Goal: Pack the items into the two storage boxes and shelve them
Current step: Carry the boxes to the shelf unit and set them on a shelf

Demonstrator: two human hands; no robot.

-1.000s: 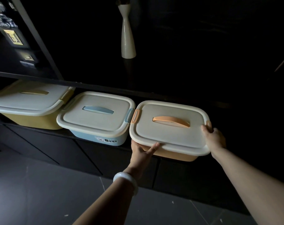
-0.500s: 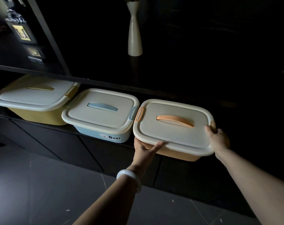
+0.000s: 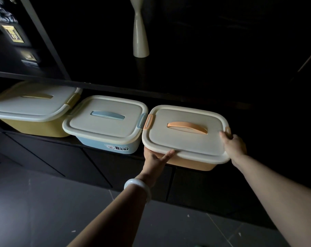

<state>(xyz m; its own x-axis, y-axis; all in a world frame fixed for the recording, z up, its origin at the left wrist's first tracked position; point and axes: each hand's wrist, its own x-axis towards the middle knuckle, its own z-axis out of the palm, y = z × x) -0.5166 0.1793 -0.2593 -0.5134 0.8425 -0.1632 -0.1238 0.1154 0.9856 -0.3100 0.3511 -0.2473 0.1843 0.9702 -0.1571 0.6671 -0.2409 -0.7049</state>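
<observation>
An orange storage box with a cream lid and orange handle sits at the front edge of a dark shelf, its front overhanging. My left hand grips its front left underside, thumb on the lid rim. At the box's right end, my right hand holds the side by the latch. A blue storage box with a closed lid stands on the shelf, touching the orange one's left side.
A yellow storage box stands left of the blue one under an upper shelf board. A white vase stands on that upper shelf. Dark cabinet doors lie below, grey floor tiles in front.
The orange box has slid slightly further onto the shelf with both hands on it; the view has shifted a little, and the grip is unchanged.
</observation>
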